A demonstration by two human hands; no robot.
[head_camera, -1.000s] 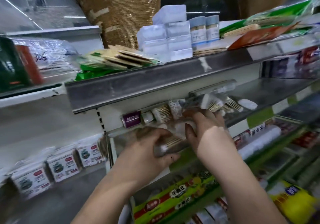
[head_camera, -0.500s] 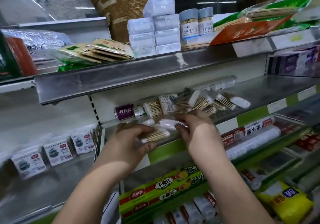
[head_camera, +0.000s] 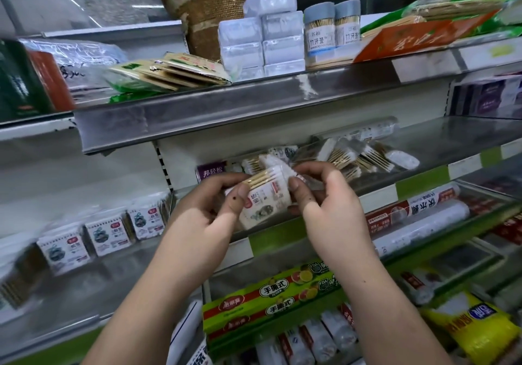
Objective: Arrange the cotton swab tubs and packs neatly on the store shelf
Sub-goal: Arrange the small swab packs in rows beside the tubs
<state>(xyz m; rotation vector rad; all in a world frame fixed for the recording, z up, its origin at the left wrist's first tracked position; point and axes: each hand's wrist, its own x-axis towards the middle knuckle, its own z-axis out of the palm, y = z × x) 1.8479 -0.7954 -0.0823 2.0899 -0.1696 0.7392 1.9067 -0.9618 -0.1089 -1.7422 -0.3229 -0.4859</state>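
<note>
Hands hold one swab pack (head_camera: 264,195) between them, in front of the middle shelf (head_camera: 466,141). The left hand (head_camera: 210,209) curls round the pack's left side, thumb on its front. The right hand (head_camera: 329,198) pinches the pack's right edge with bent fingers. The pack is see-through, with wooden sticks and white tips at the top and a white label below. Just behind the hands, more swab packs (head_camera: 350,157) lie in a messy pile on that shelf. A purple tub (head_camera: 211,170) lies on its side behind the left hand. Above the hands, white boxes (head_camera: 261,41) stand stacked beside two toothpick jars (head_camera: 332,30). Far left of the hands, labelled packs (head_camera: 104,230) stand in a row. Below the hands lie green boxes (head_camera: 271,299).
</note>
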